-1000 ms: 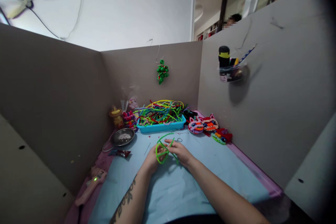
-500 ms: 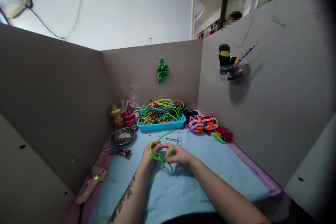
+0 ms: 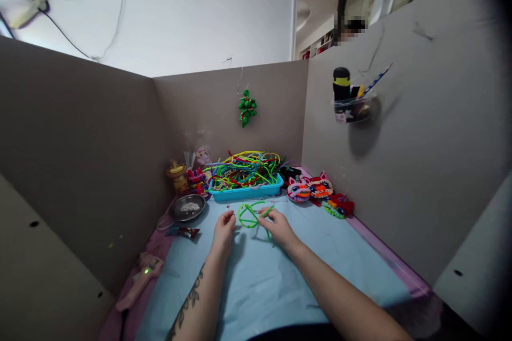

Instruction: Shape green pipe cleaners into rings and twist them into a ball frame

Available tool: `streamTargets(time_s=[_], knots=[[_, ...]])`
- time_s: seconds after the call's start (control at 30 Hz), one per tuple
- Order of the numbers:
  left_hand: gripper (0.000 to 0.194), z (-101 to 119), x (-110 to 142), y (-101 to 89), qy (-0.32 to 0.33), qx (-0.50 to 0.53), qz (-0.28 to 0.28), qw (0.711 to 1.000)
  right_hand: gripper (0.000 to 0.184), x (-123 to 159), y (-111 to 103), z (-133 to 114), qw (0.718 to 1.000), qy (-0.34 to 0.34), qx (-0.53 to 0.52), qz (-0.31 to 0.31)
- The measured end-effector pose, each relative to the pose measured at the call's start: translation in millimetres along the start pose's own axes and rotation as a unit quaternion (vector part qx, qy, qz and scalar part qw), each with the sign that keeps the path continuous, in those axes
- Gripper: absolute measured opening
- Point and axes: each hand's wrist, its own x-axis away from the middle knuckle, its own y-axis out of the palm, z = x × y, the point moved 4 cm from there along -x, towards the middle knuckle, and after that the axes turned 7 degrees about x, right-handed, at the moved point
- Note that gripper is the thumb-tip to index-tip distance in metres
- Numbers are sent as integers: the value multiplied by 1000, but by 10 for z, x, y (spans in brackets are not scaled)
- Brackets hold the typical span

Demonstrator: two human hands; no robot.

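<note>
Bright green pipe cleaners (image 3: 248, 226), bent into open loops with loose ends sticking out, hang from the fingertips of my right hand (image 3: 279, 228). That hand is closed in a pinch on them, a little above the blue cloth. To the left, apart from the loops, my left hand (image 3: 224, 230) has its thumb and fingers drawn together; whether anything small is between them cannot be made out. The metal scissors lying behind the loops are almost wholly covered by the right hand and the green stems.
A blue tray (image 3: 246, 192) heaped with coloured pipe cleaners stands at the back. Left are a metal bowl (image 3: 187, 208), a small dark wrapper (image 3: 188, 232) and a pink glue gun (image 3: 141, 279). Fuzzy animal-like pieces (image 3: 320, 187) lie right. Grey panels (image 3: 380, 181) enclose the table.
My left hand has let go of the green pipe cleaners and drawn slightly left. The right hand has carried them a little forward and to the right, over the scissors.
</note>
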Motion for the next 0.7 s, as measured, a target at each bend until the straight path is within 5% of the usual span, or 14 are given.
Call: streamTargets(time_s=[0.17, 0.37, 0.57, 0.7], knots=[[40, 48, 33, 31, -47, 29, -65, 996, 5, 66, 29, -169, 986, -113, 125, 13], [49, 181, 151, 160, 14, 69, -150, 986, 6, 86, 55, -213, 973, -154, 172, 19], [34, 234, 148, 138, 115, -16, -91, 989, 6, 82, 48, -212, 967, -166, 192, 31], [32, 200, 136, 141, 131, -30, -100, 986, 6, 87, 50, -202, 963, -170, 204, 36]])
